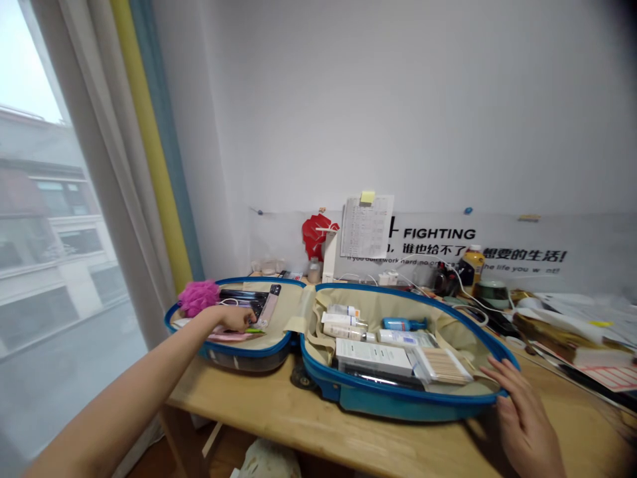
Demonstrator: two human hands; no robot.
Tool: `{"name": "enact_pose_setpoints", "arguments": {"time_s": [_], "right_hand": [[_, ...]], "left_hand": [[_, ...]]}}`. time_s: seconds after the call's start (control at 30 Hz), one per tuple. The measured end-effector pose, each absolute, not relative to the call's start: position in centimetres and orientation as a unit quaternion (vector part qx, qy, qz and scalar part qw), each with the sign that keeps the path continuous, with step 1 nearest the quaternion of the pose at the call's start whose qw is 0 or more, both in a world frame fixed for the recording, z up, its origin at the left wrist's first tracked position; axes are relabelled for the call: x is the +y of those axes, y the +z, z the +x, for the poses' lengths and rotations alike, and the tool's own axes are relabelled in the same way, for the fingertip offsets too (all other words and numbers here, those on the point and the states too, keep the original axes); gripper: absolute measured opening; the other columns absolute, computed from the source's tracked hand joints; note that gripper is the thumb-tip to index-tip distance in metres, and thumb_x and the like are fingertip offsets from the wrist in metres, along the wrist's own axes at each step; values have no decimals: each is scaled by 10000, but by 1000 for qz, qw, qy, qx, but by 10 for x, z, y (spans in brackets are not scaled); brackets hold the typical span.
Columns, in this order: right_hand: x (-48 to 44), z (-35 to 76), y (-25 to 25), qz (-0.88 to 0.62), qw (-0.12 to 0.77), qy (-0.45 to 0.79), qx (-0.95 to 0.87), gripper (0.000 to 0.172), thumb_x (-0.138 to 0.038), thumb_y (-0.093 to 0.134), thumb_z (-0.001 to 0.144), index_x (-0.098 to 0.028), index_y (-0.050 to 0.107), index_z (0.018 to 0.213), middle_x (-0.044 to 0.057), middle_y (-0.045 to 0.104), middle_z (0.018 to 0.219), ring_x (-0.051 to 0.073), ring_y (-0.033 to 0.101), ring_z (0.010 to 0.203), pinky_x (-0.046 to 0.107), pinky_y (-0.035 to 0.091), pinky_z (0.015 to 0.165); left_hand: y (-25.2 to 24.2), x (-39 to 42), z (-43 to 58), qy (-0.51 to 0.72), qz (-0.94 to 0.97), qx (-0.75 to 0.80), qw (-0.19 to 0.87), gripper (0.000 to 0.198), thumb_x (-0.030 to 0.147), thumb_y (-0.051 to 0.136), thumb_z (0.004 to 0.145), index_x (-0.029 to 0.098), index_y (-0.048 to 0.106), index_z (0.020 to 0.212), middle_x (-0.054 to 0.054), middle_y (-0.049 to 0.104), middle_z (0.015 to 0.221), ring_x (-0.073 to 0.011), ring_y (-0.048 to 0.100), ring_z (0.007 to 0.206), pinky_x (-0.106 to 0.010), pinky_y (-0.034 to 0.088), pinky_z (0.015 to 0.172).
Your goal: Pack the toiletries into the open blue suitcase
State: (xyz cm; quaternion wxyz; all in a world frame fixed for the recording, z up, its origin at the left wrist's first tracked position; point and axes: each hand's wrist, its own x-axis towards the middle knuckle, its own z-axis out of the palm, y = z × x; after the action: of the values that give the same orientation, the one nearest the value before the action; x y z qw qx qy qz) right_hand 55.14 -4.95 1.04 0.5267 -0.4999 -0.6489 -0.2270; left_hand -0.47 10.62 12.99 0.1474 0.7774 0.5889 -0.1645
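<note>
A blue suitcase [408,401] with a beige lining lies open on a wooden table, its two halves side by side. My left hand [237,318] is down in the left half, fingers curled; what they hold, if anything, is hidden. Around it are a pink bath puff [199,298], dark slim items [243,296], a pale pink flat pack [269,307] and something with a green tip [255,330]. My right hand [527,418] rests on the right half's rim, fingers stretched out. That half contains a white box [373,356], cotton swabs [442,365], a blue pump bottle [404,324] and several pale tubes [343,320].
Behind the suitcase, a yellow-capped bottle [472,265], a squat jar [492,293] and white cables stand along the wall. Papers [582,318] cover the table's right side. A curtain [134,166] and window are at left. The table's front edge [318,445] runs below the suitcase.
</note>
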Motion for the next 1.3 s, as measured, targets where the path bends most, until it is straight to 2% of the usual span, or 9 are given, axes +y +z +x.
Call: {"name": "enact_pose_setpoints", "arguments": {"time_s": [0.13, 0.33, 0.53, 0.63, 0.7, 0.83, 1.0, 1.17, 1.3], "right_hand": [[-49, 553, 10, -499, 517, -233, -655, 320, -343, 348, 934, -231, 579, 1124, 115, 590, 1256, 319, 480, 1276, 552, 421, 1003], [-49, 554, 10, -508, 507, -243, -653, 350, -385, 327, 945, -210, 587, 1101, 116, 604, 1243, 308, 510, 1250, 518, 441, 991], [-47, 553, 9, -504, 517, -244, -647, 372, -413, 315, 946, -222, 591, 1106, 110, 607, 1242, 301, 510, 1252, 512, 438, 1003], [-48, 552, 10, -504, 522, -237, -646, 365, -404, 322, 943, -221, 589, 1112, 108, 601, 1254, 301, 508, 1253, 519, 429, 1013], [-49, 551, 11, -502, 521, -241, -648, 357, -389, 323, 945, -222, 587, 1118, 107, 602, 1251, 298, 506, 1256, 513, 431, 1011], [-50, 550, 13, -496, 515, -250, -653, 330, -359, 338, 946, -219, 583, 1118, 109, 606, 1241, 293, 501, 1263, 496, 439, 999], [-50, 549, 12, -499, 514, -245, -653, 352, -390, 334, 946, -207, 582, 1116, 121, 608, 1229, 305, 495, 1267, 514, 432, 1001], [-50, 550, 10, -509, 524, -229, -643, 391, -425, 314, 945, -198, 596, 1091, 132, 612, 1218, 308, 502, 1256, 526, 422, 1008], [-50, 549, 11, -508, 526, -234, -642, 402, -439, 305, 946, -209, 599, 1096, 119, 616, 1218, 294, 510, 1249, 505, 438, 997]], "left_hand": [[129, 103, -8, -192, 786, 559, 183, 609, 219, 531, 502, 218, 619, 1105, 6, 696, 1024, -206, 624, 895, -257, 473, 719], [124, 103, -4, -182, 789, 573, 125, 502, 231, 538, 513, 210, 645, 1003, -51, 707, 968, -264, 621, 894, -316, 465, 738], [129, 96, -3, -163, 794, 579, 91, 403, 239, 544, 628, 208, 664, 1011, -72, 716, 1025, -254, 638, 918, -312, 471, 778], [131, 90, -4, -157, 791, 586, 86, 307, 294, 479, 744, 181, 680, 945, -95, 719, 994, -253, 649, 889, -327, 477, 797], [137, 87, -4, -157, 792, 584, 88, 331, 321, 422, 808, 174, 680, 954, -104, 712, 1026, -250, 649, 904, -335, 476, 826], [163, 84, 12, -58, 819, 565, 83, 390, 329, 334, 889, 185, 619, 1112, -79, 676, 1139, -214, 616, 1014, -308, 448, 912], [197, 71, 87, 90, 861, 501, 0, 414, 373, 268, 955, 158, 564, 1151, -109, 663, 1121, -231, 611, 981, -327, 458, 870], [181, 57, 193, 2, 917, 399, -11, 309, 318, 422, 931, 156, 556, 1156, -126, 657, 1157, -252, 625, 1013, -323, 474, 841], [152, 60, 241, -84, 929, 361, 2, 316, 288, 523, 883, 165, 563, 1172, -134, 632, 1208, -265, 613, 1077, -325, 481, 860]]}}
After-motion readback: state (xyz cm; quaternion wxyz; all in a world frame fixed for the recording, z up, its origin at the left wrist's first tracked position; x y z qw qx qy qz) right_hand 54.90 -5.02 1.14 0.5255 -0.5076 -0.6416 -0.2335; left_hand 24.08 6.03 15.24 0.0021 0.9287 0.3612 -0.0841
